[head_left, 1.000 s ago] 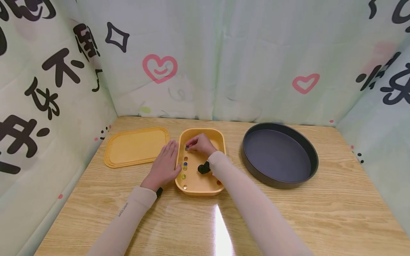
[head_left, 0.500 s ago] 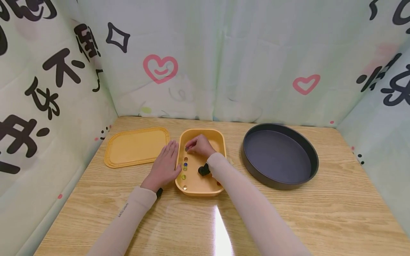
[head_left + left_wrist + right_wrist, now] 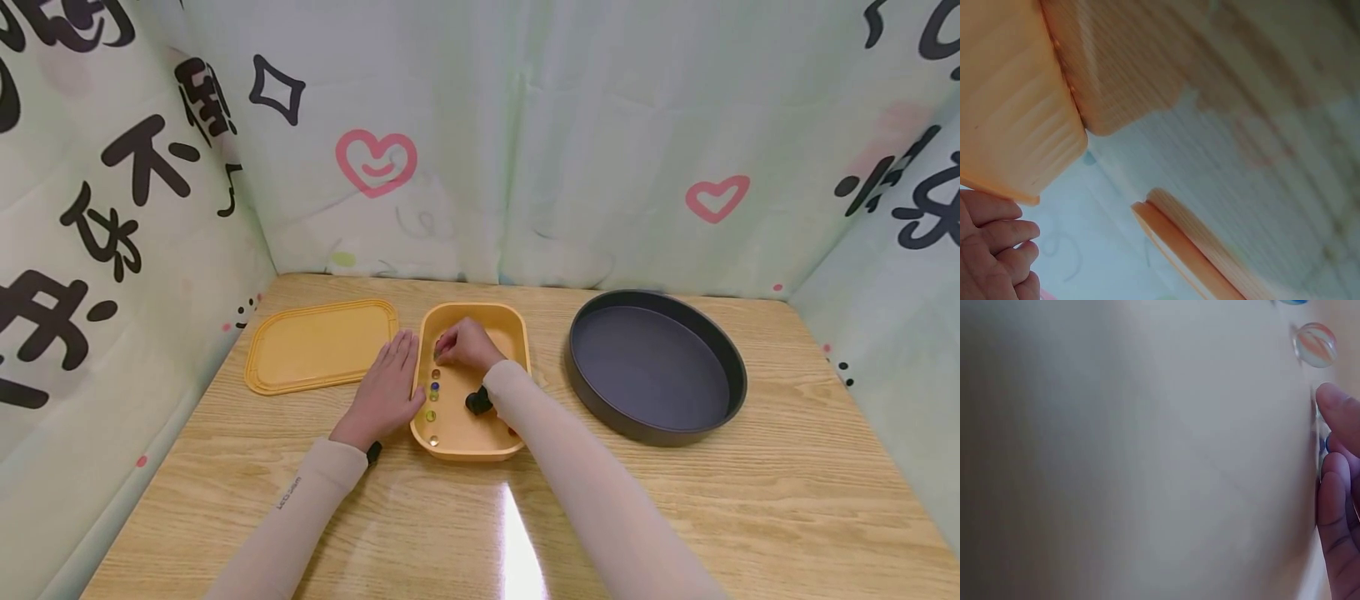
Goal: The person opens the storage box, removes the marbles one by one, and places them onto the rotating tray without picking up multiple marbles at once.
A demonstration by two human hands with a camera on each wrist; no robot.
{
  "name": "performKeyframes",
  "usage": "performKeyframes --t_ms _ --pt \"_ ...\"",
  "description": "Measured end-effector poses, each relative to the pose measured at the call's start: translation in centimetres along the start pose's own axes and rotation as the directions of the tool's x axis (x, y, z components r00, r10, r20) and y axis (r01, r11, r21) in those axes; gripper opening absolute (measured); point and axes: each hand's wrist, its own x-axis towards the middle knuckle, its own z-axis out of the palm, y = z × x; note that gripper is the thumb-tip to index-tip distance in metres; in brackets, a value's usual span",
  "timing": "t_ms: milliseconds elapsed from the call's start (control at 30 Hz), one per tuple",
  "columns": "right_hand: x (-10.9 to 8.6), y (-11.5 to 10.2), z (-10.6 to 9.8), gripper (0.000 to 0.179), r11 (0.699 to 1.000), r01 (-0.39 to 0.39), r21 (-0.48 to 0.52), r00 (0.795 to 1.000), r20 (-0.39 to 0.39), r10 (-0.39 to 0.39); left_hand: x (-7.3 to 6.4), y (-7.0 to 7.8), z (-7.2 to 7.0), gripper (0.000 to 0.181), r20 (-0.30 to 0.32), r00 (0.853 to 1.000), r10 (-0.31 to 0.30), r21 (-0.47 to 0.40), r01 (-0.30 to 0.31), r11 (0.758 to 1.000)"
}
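Observation:
A yellow-orange plastic container [image 3: 487, 433] stands on the table, with several glass marbles [image 3: 431, 416] in a rough line along its left side. Inside it, my right hand [image 3: 467, 343] pinches a small marble near the far left; the fingers mostly hide it. In the right wrist view, thumb and fingertips surround a bluish marble [image 3: 1324, 445], and an orange-streaked clear marble [image 3: 1316, 345] lies close by. My left hand [image 3: 384, 390] lies with fingers straight against the container's left rim. The left wrist view shows those fingertips [image 3: 1013, 232] by the rim.
A flat yellow lid [image 3: 322, 346] lies left of the container. To the right stands a large round dark pan [image 3: 652, 367]. A printed curtain [image 3: 525, 167] encloses the back and sides of the wooden table [image 3: 420, 533].
My right hand has shifted slightly toward me along the container's left side, the pinched marble moving with it. The left hand stays in place.

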Motion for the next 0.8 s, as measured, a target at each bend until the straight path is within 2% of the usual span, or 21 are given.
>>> performKeyframes --t_ms 200,500,800 --pt "0.03 -0.04 0.14 0.011 0.999 0.019 -0.043 1.000 0.012 -0.018 -0.13 0.17 -0.19 0.071 0.005 1.000 -0.003 0.003 0.003 1.000" --pt "-0.13 -0.12 -0.03 0.010 0.999 0.021 -0.049 1.000 0.001 -0.021 -0.22 0.45 -0.42 0.070 0.014 1.000 -0.010 -0.005 0.010 1.000" --pt "-0.32 -0.82 -0.46 0.015 1.000 0.001 0.011 1.000 -0.001 -0.001 -0.28 0.50 -0.48 0.070 0.010 1.000 -0.011 -0.022 0.012 1.000"
